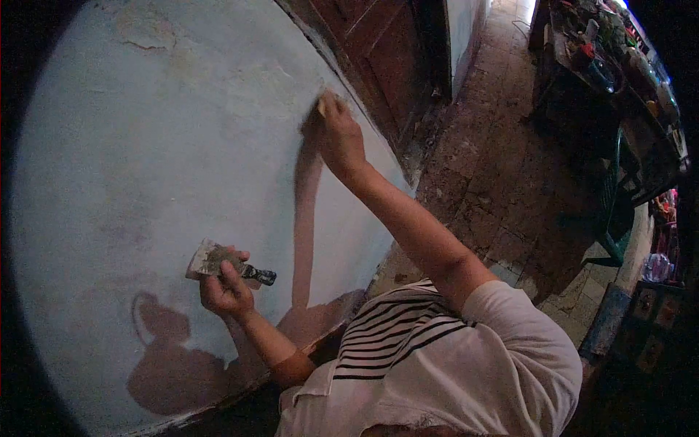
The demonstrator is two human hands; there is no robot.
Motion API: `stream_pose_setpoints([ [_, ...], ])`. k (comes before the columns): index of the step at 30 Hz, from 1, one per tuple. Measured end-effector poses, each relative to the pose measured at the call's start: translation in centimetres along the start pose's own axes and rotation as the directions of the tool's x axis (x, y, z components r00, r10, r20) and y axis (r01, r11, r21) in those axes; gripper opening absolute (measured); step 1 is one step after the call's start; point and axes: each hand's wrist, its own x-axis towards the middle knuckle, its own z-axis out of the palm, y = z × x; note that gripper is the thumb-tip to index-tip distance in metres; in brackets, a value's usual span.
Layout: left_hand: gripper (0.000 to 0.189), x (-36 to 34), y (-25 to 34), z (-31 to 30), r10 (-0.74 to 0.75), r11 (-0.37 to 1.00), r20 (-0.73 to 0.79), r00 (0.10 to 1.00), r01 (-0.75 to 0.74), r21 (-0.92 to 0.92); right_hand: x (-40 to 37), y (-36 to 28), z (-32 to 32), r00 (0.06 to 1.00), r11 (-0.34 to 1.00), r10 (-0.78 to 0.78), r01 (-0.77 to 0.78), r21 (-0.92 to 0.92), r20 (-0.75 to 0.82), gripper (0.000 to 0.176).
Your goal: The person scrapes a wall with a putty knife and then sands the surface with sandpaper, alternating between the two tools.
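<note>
My left hand (227,290) is closed around a putty knife (260,274) with a dark, stained handle. Grey paste covers part of its wide blade, which points toward the wall's left side. Higher up, my right hand (342,138) is closed and presses at the pale blue wall (204,160) near its edge by the door. Between those fingertips a small yellowish edge shows; the thing itself is mostly hidden. Rough, patchy marks spread over the wall's upper part, and my arms throw shadows on it.
A brown wooden door (371,51) adjoins the wall's edge. Worn floor tiles (480,160) run along the right. A cluttered table (557,51) stands at the upper right, with a green chair (615,218) below it. Dark drawers (655,313) sit at the far right.
</note>
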Motion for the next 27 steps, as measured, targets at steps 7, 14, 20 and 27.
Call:
stream_pose_setpoints([
  [7, 0.024, 0.3, 0.4, 0.1, -0.035, 0.990, 0.021, 0.999, 0.038, -0.136, -0.9, 0.9, -0.1, 0.999, 0.998, -0.018, 0.020, -0.065, 0.033, 0.065],
  [14, 0.026, 0.3, 0.9, 0.0, -0.029, 0.991, 0.029, 0.999, 0.033, -0.130, -2.6, 2.1, -2.9, 0.989, 0.990, 0.123, -0.118, -0.073, 0.082, 0.042],
  [20, 0.023, -0.3, -1.2, 0.2, 0.027, 0.990, 0.017, 0.999, -0.025, -0.136, -0.4, -1.6, -3.7, 0.996, 0.994, -0.041, 0.048, 0.097, -0.074, 0.035],
  [27, 0.024, 0.6, 1.1, -0.3, 0.005, 0.993, 0.075, 0.997, 0.004, -0.118, 2.6, -5.4, -3.0, 0.965, 0.976, -0.184, 0.202, 0.081, -0.185, 0.050],
])
